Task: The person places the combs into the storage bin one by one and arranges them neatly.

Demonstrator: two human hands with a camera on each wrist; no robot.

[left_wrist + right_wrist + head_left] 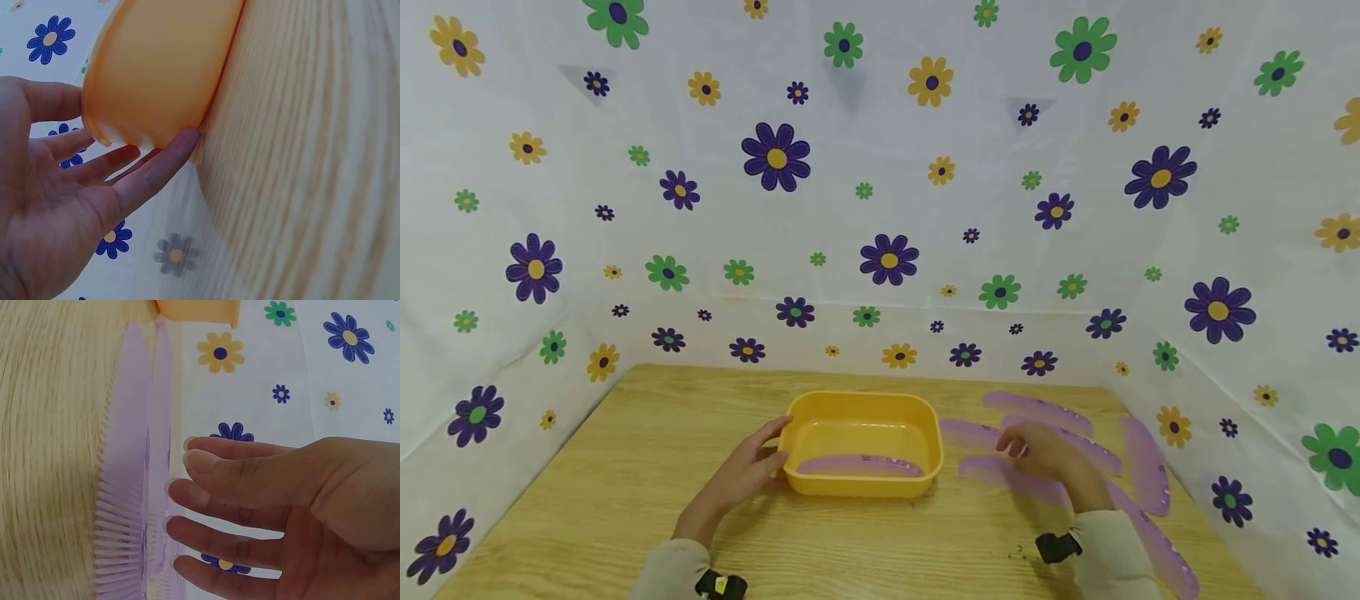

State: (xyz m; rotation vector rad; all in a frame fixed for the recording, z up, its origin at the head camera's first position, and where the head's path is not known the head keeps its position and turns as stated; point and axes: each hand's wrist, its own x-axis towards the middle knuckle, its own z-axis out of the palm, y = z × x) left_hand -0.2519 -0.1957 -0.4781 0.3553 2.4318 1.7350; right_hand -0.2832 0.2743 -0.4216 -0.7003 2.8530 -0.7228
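A yellow plastic tub stands on the table with one purple comb lying inside along its near wall. My left hand touches the tub's left end; in the left wrist view its fingertips rest against the outside of the tub. Over several purple combs to the right of the tub is my right hand, holding nothing. Its fingers are slightly bent in the right wrist view, beside two translucent combs. Part of the combs under this hand is hidden.
More combs lie at the right: one upright in the view, one at the back, one near the right forearm. The wooden table is enclosed by a white flowered sheet at the back and sides.
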